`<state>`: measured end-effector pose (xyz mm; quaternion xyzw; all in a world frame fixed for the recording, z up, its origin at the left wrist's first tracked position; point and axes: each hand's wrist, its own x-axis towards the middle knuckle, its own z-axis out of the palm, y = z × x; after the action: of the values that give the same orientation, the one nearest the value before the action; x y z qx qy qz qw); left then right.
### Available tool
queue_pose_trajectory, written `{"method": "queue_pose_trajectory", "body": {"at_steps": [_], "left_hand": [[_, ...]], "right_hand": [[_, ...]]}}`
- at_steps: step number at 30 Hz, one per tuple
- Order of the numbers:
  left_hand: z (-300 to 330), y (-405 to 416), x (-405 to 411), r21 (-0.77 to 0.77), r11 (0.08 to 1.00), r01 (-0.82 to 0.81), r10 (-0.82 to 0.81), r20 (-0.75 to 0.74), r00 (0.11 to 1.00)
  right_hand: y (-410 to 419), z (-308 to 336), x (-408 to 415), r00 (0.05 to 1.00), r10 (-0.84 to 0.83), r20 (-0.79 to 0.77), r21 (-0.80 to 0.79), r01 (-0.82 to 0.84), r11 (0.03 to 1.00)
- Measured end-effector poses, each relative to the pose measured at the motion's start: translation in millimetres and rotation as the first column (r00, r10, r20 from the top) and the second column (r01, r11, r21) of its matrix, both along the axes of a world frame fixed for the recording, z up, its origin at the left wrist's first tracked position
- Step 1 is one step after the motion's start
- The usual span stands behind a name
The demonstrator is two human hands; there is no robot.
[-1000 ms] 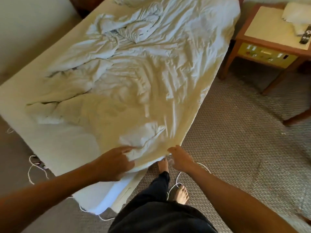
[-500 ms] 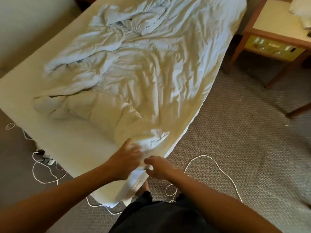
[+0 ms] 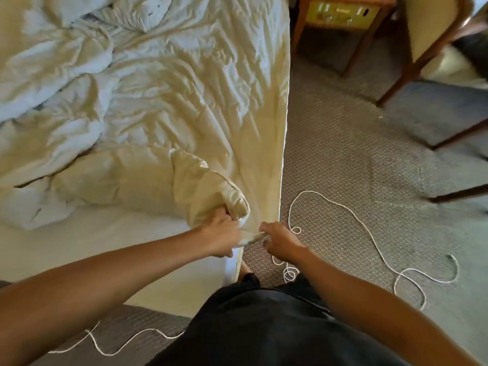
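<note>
A crumpled cream-white duvet (image 3: pixel 163 96) covers most of the bed, over a bare white mattress (image 3: pixel 87 241). At the bed's near right corner my left hand (image 3: pixel 223 237) grips a bunched fold of the duvet, which puffs up above the fist. Just to the right, my right hand (image 3: pixel 281 240) pinches the duvet's edge, and a short stretch of fabric runs taut between the two hands. The duvet's right edge hangs straight down the bed's side.
A long white cord (image 3: pixel 369 233) loops over the patterned carpet (image 3: pixel 343 159) to my right and behind me. A wooden bedside table (image 3: pixel 340 11) stands beyond the bed, and wooden chair legs (image 3: pixel 412 67) at far right. My dark trousers fill the lower middle.
The view has swung right and closer to the bed's corner. My left hand went from resting on the duvet to clenching a bunched fold; my right hand now pinches the edge beside it.
</note>
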<state>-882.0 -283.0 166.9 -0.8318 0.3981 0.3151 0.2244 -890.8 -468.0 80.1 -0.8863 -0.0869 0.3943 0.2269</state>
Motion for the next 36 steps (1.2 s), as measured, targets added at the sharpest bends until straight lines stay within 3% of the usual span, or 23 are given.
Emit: {"method": "queue_pose_trajectory", "body": {"at_steps": [2, 3, 5, 6, 8, 10, 12, 16, 21, 24, 25, 27, 32, 36], "left_hand": [[6.1, 11.9, -13.6, 0.092, 0.99, 0.107, -0.111, 0.038, 0.993], [3.8, 22.6, -13.4, 0.096, 0.994, 0.057, -0.059, 0.02, 0.998], [-0.6, 45.2, -5.7, 0.032, 0.975, -0.219, 0.221, -0.15, 0.964], [-2.0, 54.6, -2.5, -0.016, 0.921, -0.389, 0.375, -0.229, 0.898], [-15.5, 69.9, -8.2, -0.192, 0.688, -0.7, 0.635, -0.308, 0.708], [-28.9, 70.3, -33.5, -0.354, 0.371, -0.858, 0.776, -0.389, 0.496], [-45.3, 54.6, -74.4, -0.408, 0.152, -0.9, 0.809, -0.472, 0.35], [-60.8, 3.7, -153.8, -0.449, 0.037, -0.893, 0.836, -0.476, 0.274], [-41.0, -11.8, -207.6, -0.51, -0.117, -0.852, 0.807, -0.549, 0.218], [-34.3, 7.4, -225.1, -0.494, -0.225, -0.84, 0.778, -0.61, 0.15], [-31.8, 13.7, -227.7, -0.515, -0.222, -0.828, 0.797, -0.585, 0.15], [-27.6, 26.9, -225.7, -0.555, -0.131, -0.822, 0.837, -0.506, 0.208], [-30.0, 49.1, -204.6, -0.446, 0.281, -0.85, 0.83, -0.332, 0.449], [-27.5, 54.2, -179.0, -0.494, 0.393, -0.775, 0.835, -0.161, 0.526]], "right_hand": [[9.3, 0.0, -8.3, 1.0, -0.014, -0.01, 0.014, 0.014, 1.0], [12.4, 0.0, -12.2, 1.0, -0.023, -0.019, 0.026, 0.023, 0.999], [15.8, -3.1, -19.9, 0.999, -0.019, -0.03, 0.022, 0.02, 1.0], [16.9, -1.7, -22.8, 1.0, 0.002, -0.031, 0.011, -0.001, 1.0], [16.6, 1.0, -25.4, 0.998, 0.058, -0.029, -0.005, -0.058, 0.998], [15.2, 1.8, -23.8, 0.994, 0.101, -0.031, -0.019, -0.102, 0.995], [14.6, 1.0, -27.1, 0.981, 0.192, 0.01, -0.102, -0.19, 0.977], [19.4, -1.4, -65.6, 0.884, 0.459, 0.088, -0.234, -0.429, 0.872], [32.2, -4.6, -127.1, 0.915, 0.345, 0.21, -0.16, -0.316, 0.935], [34.0, -14.9, -163.0, 0.942, 0.284, 0.176, -0.102, -0.27, 0.958], [33.0, -20.6, -173.7, 0.957, 0.234, 0.171, -0.071, -0.225, 0.972], [29.8, -26.7, -189.0, 0.967, 0.168, 0.191, -0.02, -0.167, 0.986], [21.5, -8.1, -195.5, 0.946, 0.141, 0.29, 0.089, -0.174, 0.981], [19.3, -2.3, -202.4, 0.893, 0.197, 0.403, 0.071, -0.246, 0.967]]}}
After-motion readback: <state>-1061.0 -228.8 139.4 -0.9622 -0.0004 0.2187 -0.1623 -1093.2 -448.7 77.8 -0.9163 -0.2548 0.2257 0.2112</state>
